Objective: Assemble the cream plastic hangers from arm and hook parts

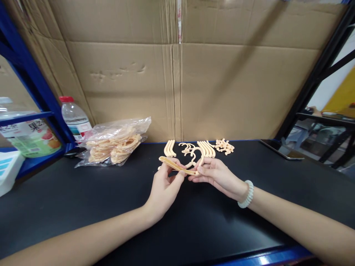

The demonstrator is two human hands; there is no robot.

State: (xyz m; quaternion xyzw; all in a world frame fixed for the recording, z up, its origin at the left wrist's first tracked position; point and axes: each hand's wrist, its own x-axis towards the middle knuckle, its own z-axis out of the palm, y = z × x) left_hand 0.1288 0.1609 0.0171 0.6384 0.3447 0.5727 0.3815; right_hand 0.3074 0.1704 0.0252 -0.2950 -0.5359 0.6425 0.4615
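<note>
In the middle of the head view, my left hand (165, 188) pinches a peach plastic hanger arm (174, 164), its hollow side facing me. My right hand (215, 174) is closed on a curved peach hanger hook (202, 154) by its lower part. The hook meets the right end of the arm at my right fingertips. My fingers partly hide the joint, so I cannot tell if the two pieces are locked together. Right behind my hands lie a loose row of hanger arms (169, 148) and another row (206, 149).
A pile of small peach connectors (224, 146) lies at the table's back edge. At left are a clear bag (113, 144) of peach pieces, a red-capped bottle (74, 117) and a blue shelf frame (33, 74). A tablet-like flat device (281, 149) rests at back right. Cardboard (124, 81) walls the back.
</note>
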